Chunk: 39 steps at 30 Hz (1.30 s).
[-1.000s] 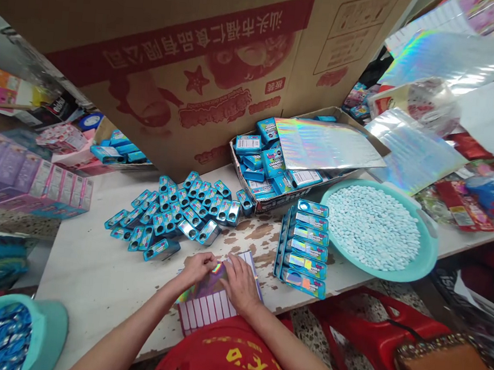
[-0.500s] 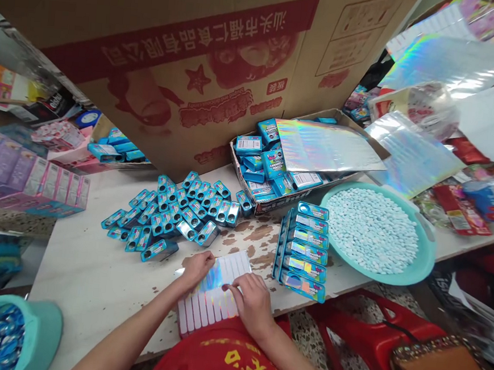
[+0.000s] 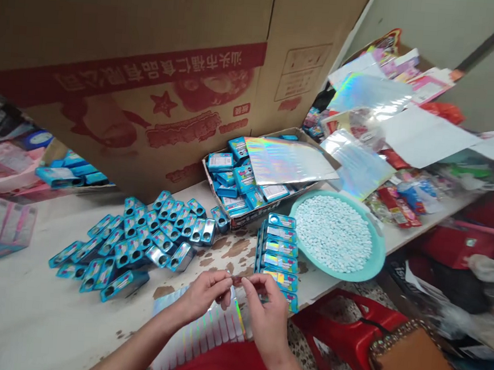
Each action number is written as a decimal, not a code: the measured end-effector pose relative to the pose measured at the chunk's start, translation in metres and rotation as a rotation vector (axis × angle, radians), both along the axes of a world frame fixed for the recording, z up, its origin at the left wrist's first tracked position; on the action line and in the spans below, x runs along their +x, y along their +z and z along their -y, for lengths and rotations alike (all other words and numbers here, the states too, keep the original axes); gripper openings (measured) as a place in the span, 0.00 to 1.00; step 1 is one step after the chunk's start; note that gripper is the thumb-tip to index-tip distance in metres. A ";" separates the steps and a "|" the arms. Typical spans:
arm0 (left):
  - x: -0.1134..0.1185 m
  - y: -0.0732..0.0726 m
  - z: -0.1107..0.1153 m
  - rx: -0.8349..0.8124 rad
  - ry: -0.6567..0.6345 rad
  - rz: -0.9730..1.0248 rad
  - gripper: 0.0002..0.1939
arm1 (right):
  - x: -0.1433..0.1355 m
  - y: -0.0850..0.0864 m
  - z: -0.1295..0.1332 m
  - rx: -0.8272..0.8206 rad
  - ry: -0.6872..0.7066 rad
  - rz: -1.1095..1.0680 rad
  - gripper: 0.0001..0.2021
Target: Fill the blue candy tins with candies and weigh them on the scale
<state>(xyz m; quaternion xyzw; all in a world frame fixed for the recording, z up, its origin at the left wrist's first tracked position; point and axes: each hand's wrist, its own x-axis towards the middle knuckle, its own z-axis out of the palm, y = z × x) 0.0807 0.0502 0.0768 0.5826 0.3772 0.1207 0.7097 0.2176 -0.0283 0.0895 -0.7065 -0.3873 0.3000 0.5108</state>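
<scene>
Over the table's near edge, above a holographic sticker sheet (image 3: 207,330), the left hand (image 3: 202,292) and right hand (image 3: 265,312) pinch one small sticker (image 3: 236,279) between closed fingertips, beside stacked blue tins (image 3: 279,256).

We count one teal basin (image 3: 379,249) of pale tablets, one large cardboard carton (image 3: 132,67), one stack of six blue tins (image 3: 279,250), and two hands, left (image 3: 204,293) and right (image 3: 266,312).

Both hands, left hand (image 3: 204,293) and right hand (image 3: 265,312), pinch a small sticker (image 3: 236,280) above the holographic sticker sheet (image 3: 200,338).
</scene>
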 end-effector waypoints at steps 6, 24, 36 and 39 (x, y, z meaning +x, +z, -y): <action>0.033 0.017 -0.037 -0.012 -0.122 0.075 0.18 | 0.030 0.000 -0.014 0.041 -0.158 0.184 0.12; 0.138 0.001 -0.121 0.121 -0.079 -0.071 0.08 | 0.123 -0.032 -0.112 -0.001 -0.352 0.327 0.06; 0.139 0.007 -0.126 0.107 -0.062 -0.042 0.09 | 0.134 -0.035 -0.111 -0.026 -0.319 0.182 0.06; 0.143 0.005 -0.126 0.102 -0.042 -0.073 0.09 | 0.134 -0.037 -0.113 -0.034 -0.320 0.169 0.07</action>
